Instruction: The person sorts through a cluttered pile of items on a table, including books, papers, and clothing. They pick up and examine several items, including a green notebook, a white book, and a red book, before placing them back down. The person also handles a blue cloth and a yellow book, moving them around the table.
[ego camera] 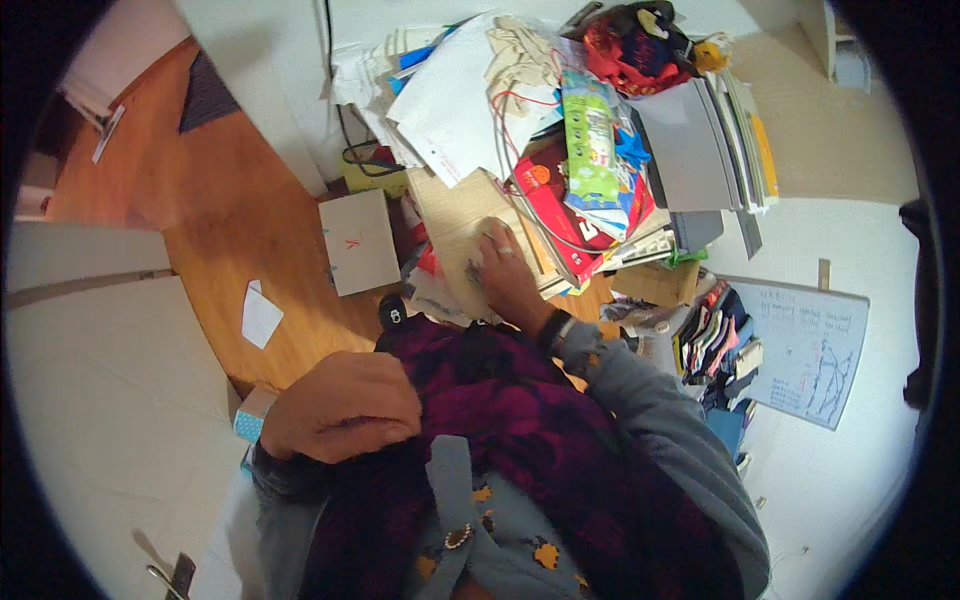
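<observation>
My right hand [504, 262] reaches down onto the light wooden tabletop [442, 202], with a ring on one finger; what lies under its fingers cannot be made out. Just right of it are a red printed packet [555, 214] and a green-and-white package [589, 135]. Loose white papers [457, 97] lie beyond, with a crumpled beige cloth [521, 60] on them. My left hand [349, 409] is raised before my body with its fingers curled in, and nothing shows in it.
A white box [360, 241] stands left of the table, and a piece of paper [261, 315] lies on the wooden floor. Grey folders [686, 146] are stacked at the table's right. Folded clothes [712, 337] sit beside a whiteboard [810, 345] with writing. A dark cable [341, 120] hangs at the wall.
</observation>
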{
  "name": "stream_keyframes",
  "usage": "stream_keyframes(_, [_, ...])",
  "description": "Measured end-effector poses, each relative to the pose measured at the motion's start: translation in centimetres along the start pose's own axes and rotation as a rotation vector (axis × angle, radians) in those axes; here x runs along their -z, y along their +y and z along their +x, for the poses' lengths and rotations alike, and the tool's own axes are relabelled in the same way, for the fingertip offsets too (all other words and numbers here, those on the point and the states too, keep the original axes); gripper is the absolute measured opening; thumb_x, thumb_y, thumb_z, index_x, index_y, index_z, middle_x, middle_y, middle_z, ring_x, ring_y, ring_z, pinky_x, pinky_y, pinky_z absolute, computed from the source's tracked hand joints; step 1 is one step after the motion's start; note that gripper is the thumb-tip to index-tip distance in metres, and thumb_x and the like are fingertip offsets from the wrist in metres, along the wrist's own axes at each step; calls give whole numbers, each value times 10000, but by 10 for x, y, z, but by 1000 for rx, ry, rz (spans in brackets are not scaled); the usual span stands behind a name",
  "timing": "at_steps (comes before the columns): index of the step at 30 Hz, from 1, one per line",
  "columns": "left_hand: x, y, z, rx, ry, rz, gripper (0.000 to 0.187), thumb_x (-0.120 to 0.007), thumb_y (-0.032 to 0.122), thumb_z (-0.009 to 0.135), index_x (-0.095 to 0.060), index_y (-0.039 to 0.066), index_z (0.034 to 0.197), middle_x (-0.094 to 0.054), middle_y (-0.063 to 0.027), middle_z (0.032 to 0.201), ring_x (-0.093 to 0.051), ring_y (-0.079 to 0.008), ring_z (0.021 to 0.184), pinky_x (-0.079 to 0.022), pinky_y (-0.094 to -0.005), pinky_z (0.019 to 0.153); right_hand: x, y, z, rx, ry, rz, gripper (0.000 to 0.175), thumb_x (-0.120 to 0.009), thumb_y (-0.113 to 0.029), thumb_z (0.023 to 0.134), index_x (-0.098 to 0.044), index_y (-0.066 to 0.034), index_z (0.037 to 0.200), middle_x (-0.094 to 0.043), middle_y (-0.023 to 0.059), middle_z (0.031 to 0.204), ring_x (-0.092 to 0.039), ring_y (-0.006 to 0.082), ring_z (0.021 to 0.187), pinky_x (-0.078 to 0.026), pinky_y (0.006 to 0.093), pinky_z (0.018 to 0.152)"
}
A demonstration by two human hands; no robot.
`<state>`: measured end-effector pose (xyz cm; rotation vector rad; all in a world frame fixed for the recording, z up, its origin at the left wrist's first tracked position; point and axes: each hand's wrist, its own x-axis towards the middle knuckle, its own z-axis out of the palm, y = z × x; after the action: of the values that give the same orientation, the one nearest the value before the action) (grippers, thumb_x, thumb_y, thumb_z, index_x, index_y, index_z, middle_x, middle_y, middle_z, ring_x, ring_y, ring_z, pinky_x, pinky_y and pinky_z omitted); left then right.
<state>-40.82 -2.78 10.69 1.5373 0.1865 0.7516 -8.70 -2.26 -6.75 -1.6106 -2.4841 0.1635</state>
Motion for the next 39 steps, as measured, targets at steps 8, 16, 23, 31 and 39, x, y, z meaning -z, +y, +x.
stream_keyframes(8, [-21, -11, -20, 193, 231, -57, 140, -594, 88, 802, -682, -9, 850, -669, -130, 830, -633, -235, 726, -489, -335, 650, -32, 6, 93, 90, 18, -120, 347, -539, -119, 846, -536, 98, 1117, -527, 318, 1209, -452, 494, 1213, -363, 536, 1048])
stream_keyframes(16, [-74, -13, 32, 268, 190, 26, 175, -590, 126, 824, -681, -19, 856, -666, -138, 825, -622, -212, 710, -472, -299, 639, -19, 9, 65, 158, 100, -47, 382, -559, -130, 821, -549, 88, 1134, -469, 312, 1306, -436, 469, 1240, -363, 493, 1060])
stream_keyframes(23, [-136, -27, 83, 391, 138, -17, 133, -590, 92, 841, -675, -7, 862, -665, -121, 822, -615, -202, 748, -456, -297, 645, 12, 28, -69, 257, 70, 19, 465, -566, -156, 807, -542, 69, 1214, -511, 265, 1299, -452, 440, 1258, -347, 460, 1102])
stream_keyframes(31, [-195, -26, 122, 609, 116, 115, 191, -571, 141, 844, -670, -20, 823, -667, -121, 822, -617, -213, 751, -458, -309, 672, 7, 50, -86, 107, 176, 302, 426, -575, -125, 784, -551, 99, 1146, -471, 316, 1311, -462, 440, 1246, -372, 459, 1087])
stream_keyframes(39, [-214, -27, 130, 633, 188, 68, 179, -565, 120, 766, -656, -29, 806, -651, -97, 754, -602, -191, 668, -444, -288, 623, 11, 35, -84, 26, 170, 10, 371, -603, -103, 736, -621, 124, 1028, -457, 367, 1283, -449, 484, 1189, -408, 518, 974])
